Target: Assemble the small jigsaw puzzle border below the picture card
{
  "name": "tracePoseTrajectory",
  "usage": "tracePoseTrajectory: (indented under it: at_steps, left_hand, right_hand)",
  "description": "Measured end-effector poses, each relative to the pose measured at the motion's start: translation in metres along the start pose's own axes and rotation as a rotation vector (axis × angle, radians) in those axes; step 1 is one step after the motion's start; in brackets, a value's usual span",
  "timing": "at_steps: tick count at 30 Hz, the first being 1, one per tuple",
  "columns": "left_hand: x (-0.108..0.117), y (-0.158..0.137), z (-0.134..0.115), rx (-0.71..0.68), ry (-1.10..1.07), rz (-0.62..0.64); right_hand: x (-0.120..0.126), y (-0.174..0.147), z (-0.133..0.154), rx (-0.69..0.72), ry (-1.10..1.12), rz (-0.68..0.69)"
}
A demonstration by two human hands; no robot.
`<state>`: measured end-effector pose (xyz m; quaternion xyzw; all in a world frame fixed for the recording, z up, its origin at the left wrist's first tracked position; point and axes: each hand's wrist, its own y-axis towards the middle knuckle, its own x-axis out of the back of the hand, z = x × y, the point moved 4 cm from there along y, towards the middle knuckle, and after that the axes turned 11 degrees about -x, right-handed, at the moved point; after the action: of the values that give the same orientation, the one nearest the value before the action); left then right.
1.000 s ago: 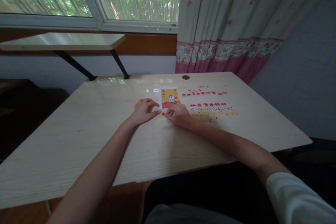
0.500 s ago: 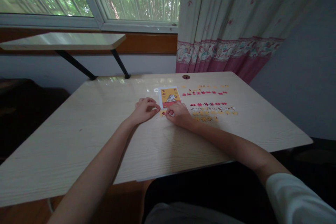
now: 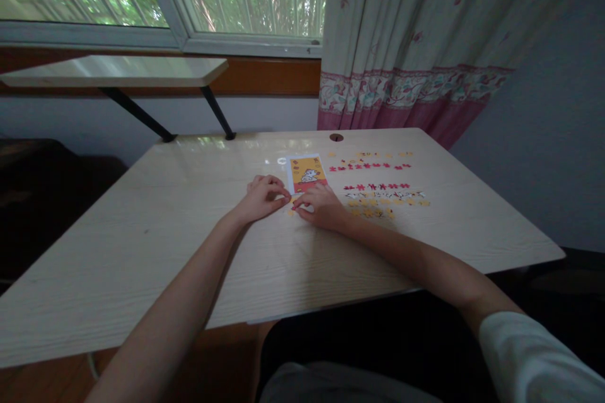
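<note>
Small yellow puzzle pieces [image 3: 291, 213] lie on the desk between my hands, partly hidden by my fingers. My left hand [image 3: 267, 197] rests on the desk, its thumb and index finger closed at the left edge of these pieces. From the right, my right hand [image 3: 321, 206] pinches at a puzzle piece, its thumb and index fingertips down on it. Just behind both hands lies a picture card [image 3: 307, 167] with a white animal on an orange and red ground. My right hand covers its lower right corner.
Loose red puzzle pieces [image 3: 371, 167] and yellow puzzle pieces [image 3: 371, 213] lie in rows to the right on the wooden desk [image 3: 189, 214]. A raised shelf [image 3: 123, 70] stands at the back left. A curtain [image 3: 378, 88] hangs behind the desk, near a cable hole [image 3: 336, 137].
My right hand's fingertips have moved slightly left and opened a little from a tighter curl, now covering more of the yellow pieces. The left hand stays almost in place.
</note>
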<state>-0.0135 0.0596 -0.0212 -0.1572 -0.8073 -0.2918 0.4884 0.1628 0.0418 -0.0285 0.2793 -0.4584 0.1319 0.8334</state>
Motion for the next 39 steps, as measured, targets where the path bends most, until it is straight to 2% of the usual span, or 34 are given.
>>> tracePoseTrajectory:
  at_steps: [3,10,20,39]
  left_hand:
    - [-0.001,0.001,0.001,-0.004,0.005,0.003]
    - [0.000,0.001,-0.002,-0.003,0.005,0.004]
    - [0.002,0.001,-0.004,-0.005,-0.007,0.005]
    - [0.001,0.002,-0.008,0.009,0.014,0.021]
  right_hand:
    - [0.000,0.001,-0.002,0.006,0.022,0.025]
    - [-0.001,0.005,-0.002,-0.151,0.067,0.221]
    - [0.001,0.008,-0.001,-0.106,-0.073,0.165]
    - [-0.004,0.014,-0.006,-0.168,-0.049,0.189]
